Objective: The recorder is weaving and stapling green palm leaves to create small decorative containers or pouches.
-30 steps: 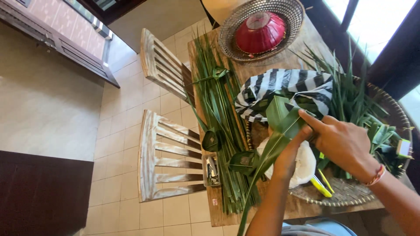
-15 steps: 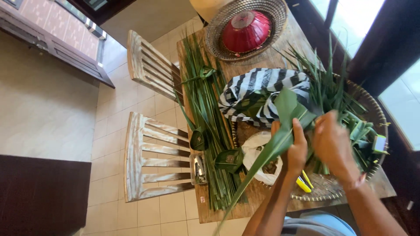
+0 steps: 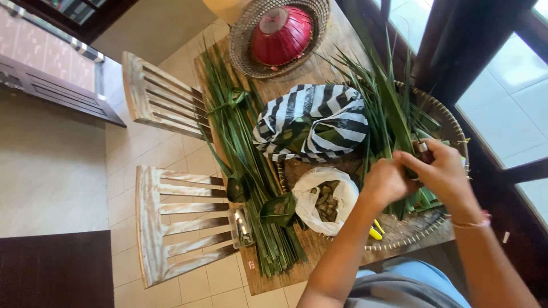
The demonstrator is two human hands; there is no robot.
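Observation:
My left hand (image 3: 385, 182) and my right hand (image 3: 444, 174) meet over a round woven tray (image 3: 412, 235) heaped with green palm leaves (image 3: 394, 108). Both hands close on a folded green leaf strip (image 3: 410, 172) held between them, just above the pile. A small metallic thing shows at my right fingertips; I cannot tell what it is. A red-and-white bracelet circles my right wrist. Left of my hands lie an open white bag (image 3: 325, 199) with brownish bits inside and a black-and-white striped cloth (image 3: 311, 122).
A bundle of long leaves (image 3: 245, 148) runs along the wooden table's left side, with folded leaf cups (image 3: 278, 210) and a small metal box (image 3: 242, 226) near its end. A red bowl (image 3: 282, 33) sits in a woven basket at the far end. Two wooden chairs (image 3: 177, 222) stand left.
The long leaf I held raised over the bag is down at the tray. Both hands have moved right and closed together. The view has swung right.

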